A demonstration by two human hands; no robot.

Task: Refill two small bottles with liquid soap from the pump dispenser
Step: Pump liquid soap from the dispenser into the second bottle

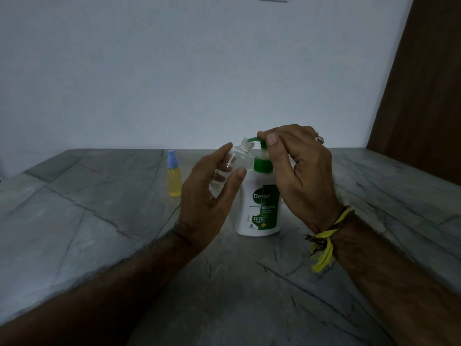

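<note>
A white soap dispenser with a green pump head stands upright in the middle of the grey stone counter. My left hand grips a small clear bottle, uncapped and tilted, its threaded mouth right under the green nozzle tip. My right hand rests on top of the pump head, fingers curled over it. A second small bottle, filled with yellow liquid and closed by a blue spray cap, stands upright to the left.
The grey stone counter runs back to a plain white wall. A brown wooden panel rises at the far right. Yellow threads hang from my right wrist.
</note>
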